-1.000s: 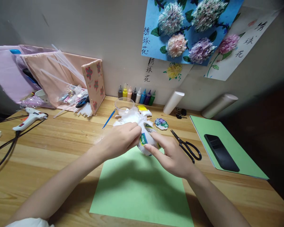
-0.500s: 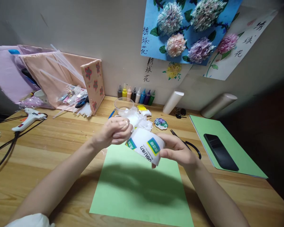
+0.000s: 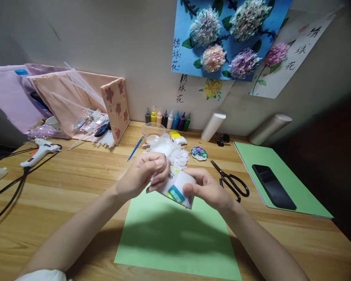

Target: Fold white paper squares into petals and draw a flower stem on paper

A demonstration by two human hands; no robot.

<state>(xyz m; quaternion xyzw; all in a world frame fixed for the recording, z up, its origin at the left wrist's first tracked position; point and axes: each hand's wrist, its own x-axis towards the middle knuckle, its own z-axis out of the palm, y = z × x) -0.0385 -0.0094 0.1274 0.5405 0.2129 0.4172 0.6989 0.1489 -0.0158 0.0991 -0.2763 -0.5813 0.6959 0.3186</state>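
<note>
Above a pale-green rectangular paper sheet [image 3: 175,253], left hand [image 3: 144,171] and right hand [image 3: 210,191] meet at a short white printed cylinder [image 3: 178,187]

The cylinder, marked with green, blue and yellow labels, is held up over the far part of the sheet, its shadow falling below. The right hand grips it from the right, thumb on the near face and fingers curving round behind. The left hand is curled tightly, thumb against bent fingers, at the cylinder's left end; whether it pinches anything thin cannot be told.

Just beyond the hands, on the light-brown wooden tabletop [image 3: 84,187], lies a loose heap of crumpled white tissue-like pieces [image 3: 178,156]. A clear round plastic tub [image 3: 153,130] stands behind it, with a slim blue brush [image 3: 135,148] slanting to its left. A small yellow block [image 3: 175,134] sits near the tub, and a scalloped disc painted purple and green [image 3: 199,153] lies to the right of the heap. Near the right hand rest black-handled metal scissors [image 3: 226,176], blades pointing away. Farther right, a black rectangular phone [image 3: 273,186] lies on a second green sheet [image 3: 307,205]. On the far left is a white glue gun [image 3: 41,151] with a black cable. Small coloured squeeze bottles [image 3: 170,120] line the foot of the wall.
</note>
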